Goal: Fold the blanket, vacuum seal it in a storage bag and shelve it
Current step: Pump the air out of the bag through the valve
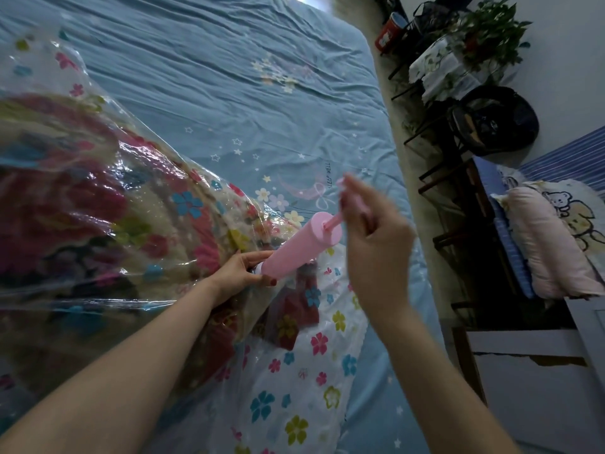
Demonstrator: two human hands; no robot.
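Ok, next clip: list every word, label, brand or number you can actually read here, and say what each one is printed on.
"SLEEP WELL" - printed on the blue bed sheet, running sideways beside the moon-and-bow drawing, just past the pump handle.
Red container on the floor at the top: it has a label, but too small and blurred to read.
Pink pump, storage bag and bear-print cushion: no readable text.

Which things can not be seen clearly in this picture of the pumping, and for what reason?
Head view only:
- Valve where the pink pump meets the storage bag: hidden by the left hand and the pump's base.
- Pump handle: motion-blurred and mostly covered by the right hand.
- Bag's zip seal: not visible; the bag runs past the left and bottom edges.
- Blanket: folds blurred behind glare on the plastic.
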